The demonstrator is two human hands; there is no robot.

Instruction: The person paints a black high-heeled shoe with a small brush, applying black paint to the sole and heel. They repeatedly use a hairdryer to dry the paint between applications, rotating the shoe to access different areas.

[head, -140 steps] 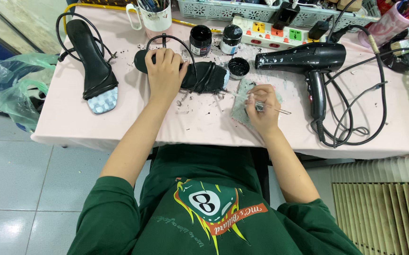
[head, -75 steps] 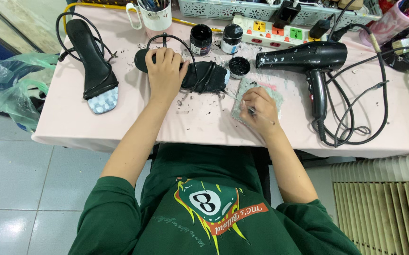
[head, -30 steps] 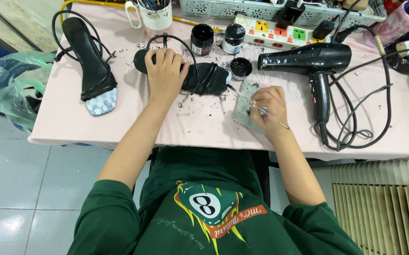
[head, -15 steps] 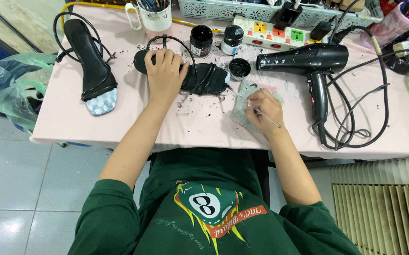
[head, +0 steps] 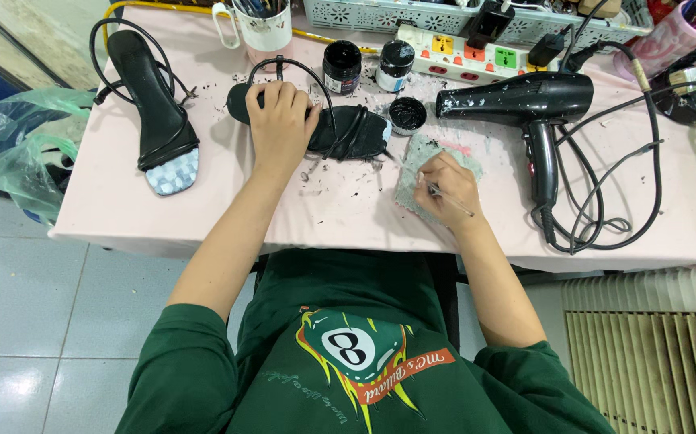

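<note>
My left hand (head: 282, 115) lies flat on a black strappy sandal (head: 348, 131) in the middle of the pink table (head: 348, 210), pressing it down. My right hand (head: 446, 183) holds a thin brush (head: 452, 202) pencil-style, its tip over a stained grey cloth (head: 419, 163) just right of the sandal. A small open black jar (head: 405, 114) stands between the sandal's toe and the cloth. Its matching sandal (head: 153, 108) lies apart at the far left of the table.
A black hair dryer (head: 529, 105) with a looping cable lies to the right. Two paint jars (head: 341, 67), a power strip (head: 464, 53), a mug of tools (head: 260, 26) and a basket line the back edge. A green plastic bag (head: 14, 145) hangs left of the table.
My right hand has shifted slightly over the cloth with the brush, back and forth. My left hand has stayed on the sandal.
</note>
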